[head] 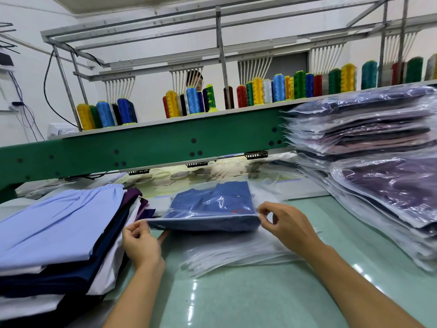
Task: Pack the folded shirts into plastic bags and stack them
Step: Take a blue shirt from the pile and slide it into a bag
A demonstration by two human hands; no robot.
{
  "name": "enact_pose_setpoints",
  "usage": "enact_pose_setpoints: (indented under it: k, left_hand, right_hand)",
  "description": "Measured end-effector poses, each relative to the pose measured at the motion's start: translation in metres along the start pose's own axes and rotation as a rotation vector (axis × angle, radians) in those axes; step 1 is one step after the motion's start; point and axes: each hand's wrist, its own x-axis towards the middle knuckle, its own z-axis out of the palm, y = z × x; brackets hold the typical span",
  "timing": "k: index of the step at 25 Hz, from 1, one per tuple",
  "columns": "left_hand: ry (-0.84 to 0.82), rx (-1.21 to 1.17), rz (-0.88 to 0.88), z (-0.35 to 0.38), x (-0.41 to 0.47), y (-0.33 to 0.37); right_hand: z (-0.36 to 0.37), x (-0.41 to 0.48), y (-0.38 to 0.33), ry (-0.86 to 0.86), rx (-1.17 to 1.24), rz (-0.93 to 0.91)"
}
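Two hands on one bag, head view

1. Blue shirt (194, 203), folded, sealed inside a clear plastic bag (223, 200). It sits at the middle of the table, between the two stacks. Its near edge is raised just above the loose bags, its far end low toward the surface
2. Left hand (139, 242): thumb and curled fingers clamped on the near left corner of the plastic bag
3. Right hand (283, 223): thumb and forefinger pinched together on the near right corner of the same bag, remaining fingers curled under
4. Folded shirts (59, 228), unbagged, stacked at the left just beside the left hand. Light blue on top, with navy, white and purple layers below
5. Packed bags (378, 162), a tall stack at the right, with dark blue, purple and pinkish contents. Lower bags are fanned out toward the near edge
6. Empty bags (236, 256), a flat loose pile under the raised bag, lying on the table (236, 301), which is pale green and glossy
7. Machine beam (142, 143), green, spanning the back. Thread cones (259, 91) in many colours stand in a row on the shelf above it
8. Person (195, 79), partly seen behind the cones
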Motion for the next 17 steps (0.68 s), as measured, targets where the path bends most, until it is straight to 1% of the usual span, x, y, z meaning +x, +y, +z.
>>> enact_pose_setpoints:
  k: [3, 6, 8, 9, 11, 14, 16, 17]
  left_hand:
    - [0.038, -0.079, -0.09, 0.003, -0.006, 0.002]
    - [0.056, -0.264, -0.285, 0.007, -0.012, 0.01]
    - [0.0, -0.396, -0.406, 0.017, -0.022, 0.016]
    - [-0.054, -0.409, -0.451, 0.025, -0.031, 0.02]
    - [-0.139, -0.323, -0.525, 0.045, -0.052, 0.024]
    - [-0.2, -0.138, -0.641, 0.076, -0.08, 0.023]
    - [-0.164, -0.037, -0.623, 0.094, -0.09, 0.02]
    - [-0.137, 0.015, -0.574, 0.1, -0.09, 0.018]
  right_hand:
    - [0.002, 0.0, -0.004, -0.001, 0.093, -0.018]
    - [0.005, 0.001, -0.009, 0.059, 0.152, 0.0]
    - [0.007, 0.002, -0.012, 0.131, 0.194, 0.031]
    - [0.007, 0.001, -0.015, 0.16, 0.184, 0.03]
    - [0.009, -0.001, -0.021, 0.193, 0.157, 0.002]
    - [0.01, -0.002, -0.033, 0.216, 0.201, -0.047]
    - [0.009, -0.003, -0.041, 0.212, 0.219, -0.093]
    - [0.008, -0.004, -0.043, 0.202, 0.233, -0.12]
